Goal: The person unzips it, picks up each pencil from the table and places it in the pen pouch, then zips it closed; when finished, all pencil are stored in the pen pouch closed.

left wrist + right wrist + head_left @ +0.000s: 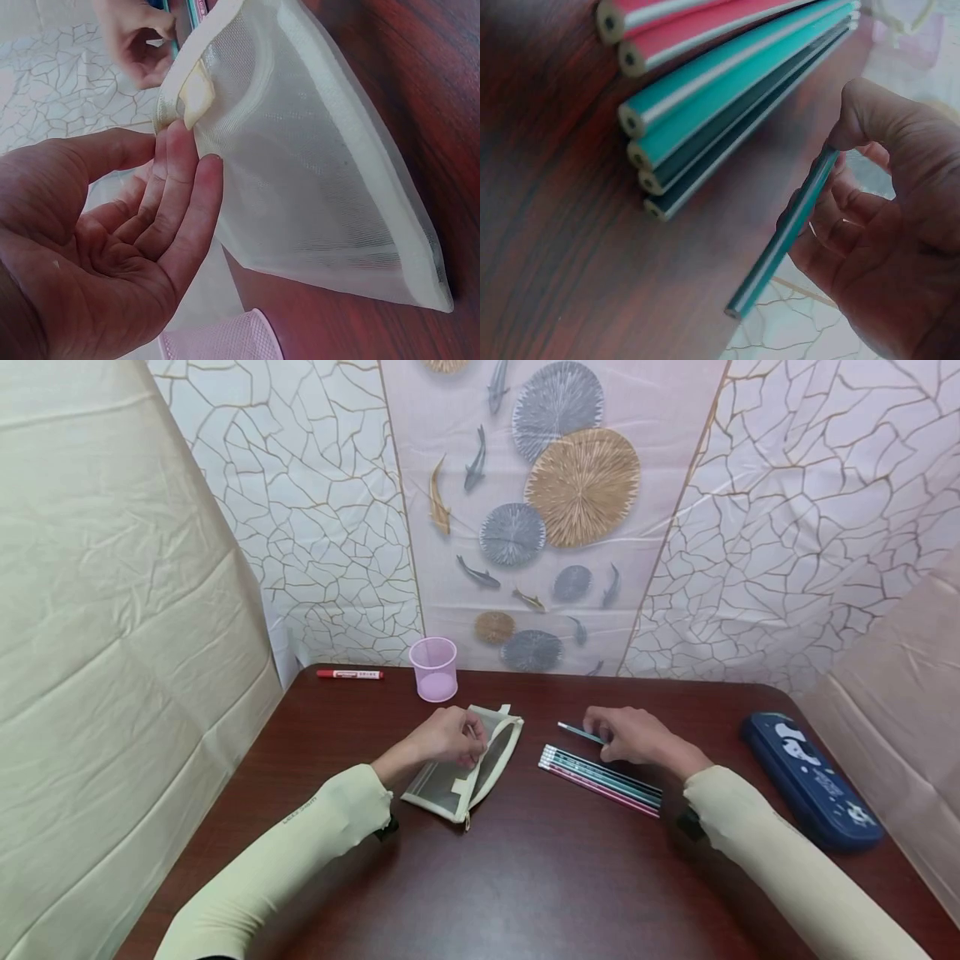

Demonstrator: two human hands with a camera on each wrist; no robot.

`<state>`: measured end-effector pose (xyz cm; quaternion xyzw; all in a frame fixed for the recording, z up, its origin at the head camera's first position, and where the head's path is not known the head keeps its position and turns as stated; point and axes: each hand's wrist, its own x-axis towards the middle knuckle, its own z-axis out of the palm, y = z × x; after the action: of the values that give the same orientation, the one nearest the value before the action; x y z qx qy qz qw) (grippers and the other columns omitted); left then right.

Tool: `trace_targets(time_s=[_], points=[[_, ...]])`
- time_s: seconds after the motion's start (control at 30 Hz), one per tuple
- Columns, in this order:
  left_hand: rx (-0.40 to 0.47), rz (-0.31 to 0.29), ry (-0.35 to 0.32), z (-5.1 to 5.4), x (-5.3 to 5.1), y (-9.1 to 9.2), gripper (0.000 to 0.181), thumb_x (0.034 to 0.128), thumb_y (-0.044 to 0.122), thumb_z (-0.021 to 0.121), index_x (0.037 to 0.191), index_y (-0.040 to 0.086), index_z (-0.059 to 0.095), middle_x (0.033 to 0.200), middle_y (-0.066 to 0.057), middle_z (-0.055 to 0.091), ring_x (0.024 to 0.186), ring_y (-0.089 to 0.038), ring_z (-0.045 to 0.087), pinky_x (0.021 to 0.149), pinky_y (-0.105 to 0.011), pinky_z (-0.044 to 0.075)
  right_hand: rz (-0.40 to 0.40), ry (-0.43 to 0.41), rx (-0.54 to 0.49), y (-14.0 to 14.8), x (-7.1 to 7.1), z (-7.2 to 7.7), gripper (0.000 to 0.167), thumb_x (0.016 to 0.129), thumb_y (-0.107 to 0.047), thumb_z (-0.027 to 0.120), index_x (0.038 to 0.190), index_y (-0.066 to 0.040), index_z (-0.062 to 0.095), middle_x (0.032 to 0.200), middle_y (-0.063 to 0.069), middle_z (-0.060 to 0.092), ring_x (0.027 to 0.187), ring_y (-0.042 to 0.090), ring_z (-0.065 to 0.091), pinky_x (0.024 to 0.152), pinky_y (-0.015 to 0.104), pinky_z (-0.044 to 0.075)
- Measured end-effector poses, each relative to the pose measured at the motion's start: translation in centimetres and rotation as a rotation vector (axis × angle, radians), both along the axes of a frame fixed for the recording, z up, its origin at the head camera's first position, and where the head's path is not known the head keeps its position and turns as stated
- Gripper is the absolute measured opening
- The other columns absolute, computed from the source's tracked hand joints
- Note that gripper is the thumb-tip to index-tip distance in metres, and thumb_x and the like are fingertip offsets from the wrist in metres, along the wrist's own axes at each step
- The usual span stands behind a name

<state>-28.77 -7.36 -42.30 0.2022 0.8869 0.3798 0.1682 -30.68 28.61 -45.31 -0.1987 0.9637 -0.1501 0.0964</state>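
A cream-edged mesh zip pouch (435, 787) lies in the middle of the table, its mouth held apart. My left hand (448, 737) pinches the pouch's edge between thumb and fingers, as the left wrist view shows up close on the mesh pouch (315, 195). To the right, my right hand (632, 735) pinches a green pencil (784, 236) with a silver stripe, tilted with one end toward the table. Beside that hand several pencils (600, 781), pink, teal and dark green, lie side by side in a row on the table.
Behind the pouch stands a pink mesh pen cup (435, 681). A red marker (350, 674) lies at the back left edge. On the right rests a navy pencil case (813, 785) with a cartoon print. Patterned cloth hangs behind the table.
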Motion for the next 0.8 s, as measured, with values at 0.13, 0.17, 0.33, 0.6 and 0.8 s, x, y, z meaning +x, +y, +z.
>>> trace_targets(time_s=[0.13,0.17,0.33,0.6,0.8], points=[[0.012,0.006,-0.016,0.0,0.1,0.0,0.004,0.0938,0.007,0.070,0.090,0.008,0.073,0.076,-0.006,0.076,0.072,-0.027,0.080,0.074,-0.046,0.066,0.021,0.023,-0.095,-0.3,1.1,1.1,0.044,0.081,-0.007,0.082,0.115,-0.025,0.059,0.096,0.004,0.069,0.080,0.018,0.058,0.067,0.033,0.048],[0.012,0.006,-0.015,0.0,0.1,0.0,0.005,0.0939,0.007,0.070,0.090,0.008,0.073,0.076,-0.006,0.076,0.072,-0.027,0.080,0.074,-0.046,0.066,0.030,0.037,-0.131,-0.5,1.5,1.4,0.045,0.081,-0.006,0.082,0.114,-0.024,0.059,0.095,0.004,0.069,0.079,0.018,0.059,0.067,0.033,0.048],[-0.001,0.021,-0.009,0.1,0.2,-0.1,0.006,0.0941,0.008,0.071,0.088,0.009,0.072,0.075,-0.006,0.075,0.070,-0.025,0.080,0.072,-0.044,0.066,0.084,0.103,-0.364,-2.2,3.4,2.8,0.048,0.077,0.001,0.076,0.115,-0.019,0.055,0.091,0.006,0.066,0.078,0.014,0.059,0.067,0.029,0.050],[-0.015,0.020,-0.002,0.2,0.2,0.0,0.008,0.0944,0.008,0.071,0.087,0.010,0.073,0.074,-0.006,0.076,0.072,-0.026,0.080,0.071,-0.043,0.066,0.101,-0.064,-0.798,-4.6,5.4,2.0,0.047,0.080,0.014,0.066,0.124,0.000,0.055,0.095,0.012,0.061,0.077,0.016,0.063,0.069,0.027,0.054],[-0.023,0.017,0.011,0.3,0.2,0.2,0.008,0.0947,0.008,0.071,0.087,0.009,0.074,0.073,-0.007,0.077,0.072,-0.027,0.080,0.071,-0.042,0.066,-0.022,-0.259,-1.045,-6.4,6.4,0.9,0.046,0.088,0.015,0.059,0.130,-0.002,0.052,0.103,0.004,0.066,0.075,0.019,0.067,0.059,0.034,0.058]])
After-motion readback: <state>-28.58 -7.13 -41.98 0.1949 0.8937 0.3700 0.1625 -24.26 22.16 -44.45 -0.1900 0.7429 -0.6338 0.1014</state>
